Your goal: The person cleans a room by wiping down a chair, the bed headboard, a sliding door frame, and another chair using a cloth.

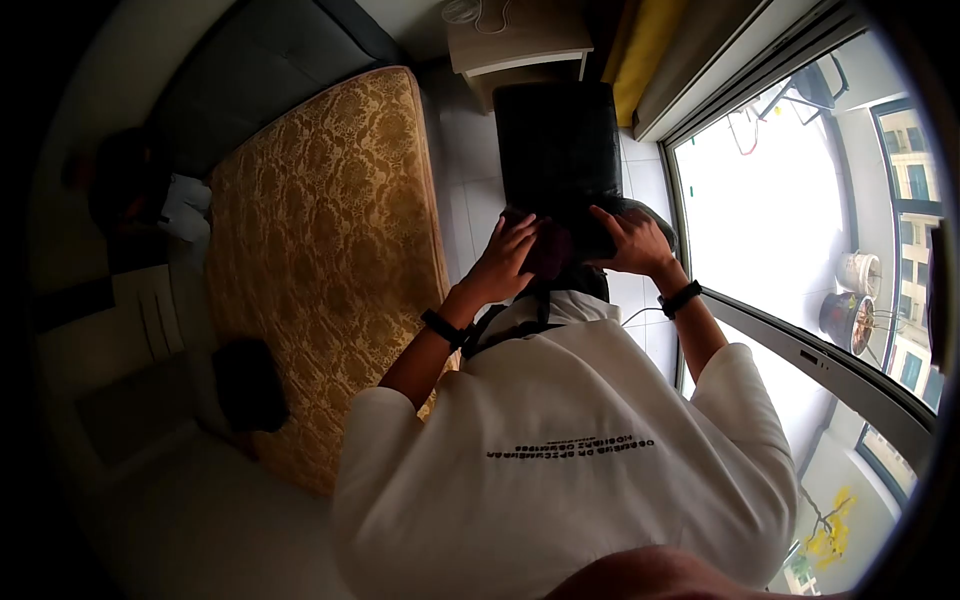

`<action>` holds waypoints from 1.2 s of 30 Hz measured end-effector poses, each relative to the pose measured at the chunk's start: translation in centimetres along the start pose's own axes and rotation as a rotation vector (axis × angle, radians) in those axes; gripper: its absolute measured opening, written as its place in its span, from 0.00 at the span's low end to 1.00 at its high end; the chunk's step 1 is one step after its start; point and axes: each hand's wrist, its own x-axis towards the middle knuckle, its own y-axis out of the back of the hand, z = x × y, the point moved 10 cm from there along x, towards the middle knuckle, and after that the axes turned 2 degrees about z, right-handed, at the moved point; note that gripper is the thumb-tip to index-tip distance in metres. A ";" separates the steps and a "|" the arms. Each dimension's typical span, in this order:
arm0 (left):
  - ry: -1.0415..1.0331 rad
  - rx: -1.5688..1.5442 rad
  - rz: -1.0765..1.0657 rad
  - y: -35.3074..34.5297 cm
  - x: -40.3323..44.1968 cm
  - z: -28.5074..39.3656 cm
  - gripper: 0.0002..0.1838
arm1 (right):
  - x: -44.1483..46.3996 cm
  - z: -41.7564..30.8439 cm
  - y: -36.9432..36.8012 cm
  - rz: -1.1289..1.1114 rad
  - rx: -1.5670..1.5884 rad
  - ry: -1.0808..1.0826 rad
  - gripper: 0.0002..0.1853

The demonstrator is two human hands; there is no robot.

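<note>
My left hand is curved over a dark maroon cloth, its fingers partly stretched and the cloth between them and the thumb. Just to the right, my right hand grips a black cloth-like bundle, thumb and fingers apart around it. The bundle's shape is lost in shadow. Both hands are in front of the near edge of a black, flat-topped piece, which looks like a padded seat. Each wrist has a black band.
A bed with a gold patterned mattress lies to the left, a black item at its side. Beyond the black seat stands a small wooden table. Sliding glass doors run along the right, and a yellow curtain hangs behind.
</note>
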 end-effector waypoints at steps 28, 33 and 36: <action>0.227 -0.870 0.068 -12.3 9.8 -12.0 0.19 | -0.6 6.2 2.5 -0.063 -0.108 0.085 0.36; 0.440 -1.664 -0.165 -19.3 10.2 -15.4 0.18 | -0.9 6.6 2.0 -0.131 -0.118 0.044 0.35; 0.638 -1.712 -0.130 -15.8 10.1 -10.7 0.18 | -0.7 6.7 1.9 -0.102 -0.143 0.066 0.36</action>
